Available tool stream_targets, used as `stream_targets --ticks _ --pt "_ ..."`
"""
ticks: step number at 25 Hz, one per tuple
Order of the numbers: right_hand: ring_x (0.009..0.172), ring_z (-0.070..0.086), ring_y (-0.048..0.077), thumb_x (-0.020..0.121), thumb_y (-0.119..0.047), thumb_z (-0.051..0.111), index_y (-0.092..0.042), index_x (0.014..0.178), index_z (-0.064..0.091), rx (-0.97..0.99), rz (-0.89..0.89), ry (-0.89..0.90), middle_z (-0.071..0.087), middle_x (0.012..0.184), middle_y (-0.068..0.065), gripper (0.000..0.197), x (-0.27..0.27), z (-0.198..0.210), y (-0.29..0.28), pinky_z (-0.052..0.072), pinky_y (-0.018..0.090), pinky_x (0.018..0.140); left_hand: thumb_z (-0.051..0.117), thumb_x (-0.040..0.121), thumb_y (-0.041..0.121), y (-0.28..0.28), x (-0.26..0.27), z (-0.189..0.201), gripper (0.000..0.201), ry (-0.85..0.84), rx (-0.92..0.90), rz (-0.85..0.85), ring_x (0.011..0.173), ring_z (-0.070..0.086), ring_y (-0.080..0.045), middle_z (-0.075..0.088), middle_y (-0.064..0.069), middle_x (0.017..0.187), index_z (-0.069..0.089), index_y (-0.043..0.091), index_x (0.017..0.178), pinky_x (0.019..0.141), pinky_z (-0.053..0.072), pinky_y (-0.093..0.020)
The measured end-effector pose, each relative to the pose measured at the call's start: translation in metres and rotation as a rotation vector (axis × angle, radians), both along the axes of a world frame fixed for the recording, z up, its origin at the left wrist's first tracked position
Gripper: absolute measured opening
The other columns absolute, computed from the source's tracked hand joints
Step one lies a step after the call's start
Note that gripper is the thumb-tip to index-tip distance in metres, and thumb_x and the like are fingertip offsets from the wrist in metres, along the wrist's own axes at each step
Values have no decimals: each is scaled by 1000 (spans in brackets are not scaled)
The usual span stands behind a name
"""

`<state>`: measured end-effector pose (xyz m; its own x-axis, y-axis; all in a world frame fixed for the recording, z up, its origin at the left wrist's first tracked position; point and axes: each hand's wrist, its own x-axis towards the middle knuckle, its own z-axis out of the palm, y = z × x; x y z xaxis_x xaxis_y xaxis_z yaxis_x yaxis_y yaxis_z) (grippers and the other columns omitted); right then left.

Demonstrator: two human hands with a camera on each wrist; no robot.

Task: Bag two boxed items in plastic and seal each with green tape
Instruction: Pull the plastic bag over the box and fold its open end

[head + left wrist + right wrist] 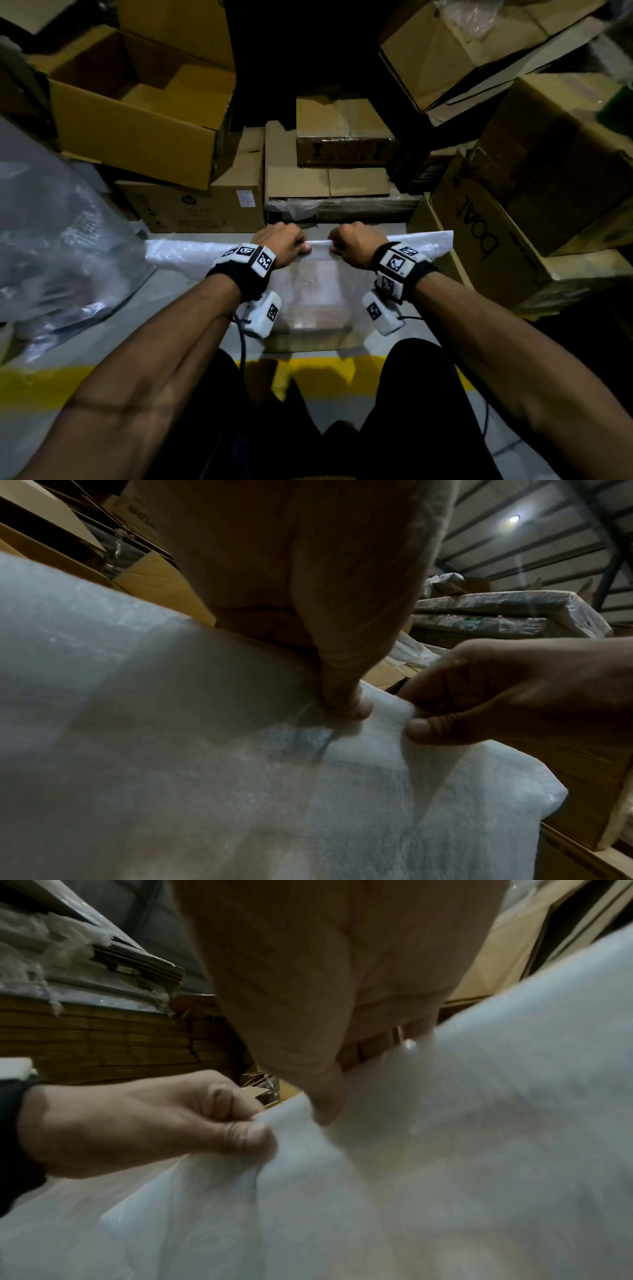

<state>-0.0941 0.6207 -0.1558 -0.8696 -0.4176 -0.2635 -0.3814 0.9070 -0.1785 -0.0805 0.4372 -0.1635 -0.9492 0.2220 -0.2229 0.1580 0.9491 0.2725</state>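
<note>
two hands pinching the top edge of a plastic bag

two hands work side by side at the far edge of a translucent plastic bag [191, 251] lying on the grey floor [113, 335]. the left hand [279, 245] has its grip closed on the bag's upper rim, thumb against curled fingers; the right hand [356, 245] holds the same rim just beside it, thumb and fingers pinched on the film. a cardboard box [313, 305] shows through the plastic, inside the bag, between the two wrists and nearer the person than the hands. both wrists wear black bands with white marker blocks. open and closed cartons [137, 113] stand stacked beyond and to both sides. a yellow floor line [37, 387] runs across near the person's knees.
</note>
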Motion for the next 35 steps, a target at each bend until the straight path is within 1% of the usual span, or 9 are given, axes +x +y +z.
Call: stream_targets --ticks 5,8,12,16,20,22,25,31,35 --pt "86 63 28 95 -26 55 -15 96 67 -92 -78 76 66 91 8 16 -2 -13 -11 52 40 73 58 93 38 -18 0 1 28 -39 62 -12 71 52 -20 54 0 71 52 23 69 61 35 -29" --pt "87 64 29 94 -26 57 -18 94 66 -114 -137 98 67 93 9 13 -2 -18 -7 54 43 77 61 91 36 -45 1 1 25 -14 -10 -45 74 56 -24 56 -2 74 57 15 77 61 35 -29" --pt "88 63 30 94 -26 57 -19 97 67 -136 -144 121 67 94 10 13 -5 -21 -7 54 42 77 61 90 39 -93 9 3 25 -13 -139 -10 78 56 -24 60 -3 84 63 15 90 65 38 -29" --pt "83 62 26 94 -25 57 -18 93 66 -157 -157 105 65 87 6 12 -8 -22 -5 53 41 76 61 90 37 -141 18 3 20 -26 -199 32 78 55 -24 59 -1 82 57 21 79 64 36 -29" --pt "82 61 23 95 -27 57 -18 95 66 -147 -148 102 65 88 5 12 -9 -23 -8 52 38 76 60 91 35 -179 31 3 30 -40 -200 103 73 52 -20 59 -2 80 43 28 68 64 35 -28" --pt "84 62 23 95 -27 57 -17 97 66 -154 -152 98 66 89 5 13 -9 -21 -11 53 41 78 58 93 34 -187 37 1 25 -36 -167 120 74 51 -19 56 -2 80 46 26 73 64 33 -28" --pt "83 60 22 95 -26 58 -17 99 66 -168 -173 91 65 89 5 13 -8 -18 -11 50 36 75 56 94 34 -198 45 -3 16 -10 -175 147 79 50 -21 58 -4 87 53 19 88 66 33 -29" --pt "77 56 21 94 -25 59 -16 96 68 -156 -179 78 62 84 4 12 -7 -16 -5 40 29 68 63 90 30 -216 53 -5 24 34 -47 250 87 50 -20 56 -2 97 61 16 109 74 36 -30" --pt "74 57 19 93 -23 60 -16 95 68 -175 -184 58 62 82 3 11 -8 -16 -2 42 29 66 68 86 17 -225 54 -6 24 91 94 289 96 59 -27 62 -7 97 66 9 109 79 39 -28"
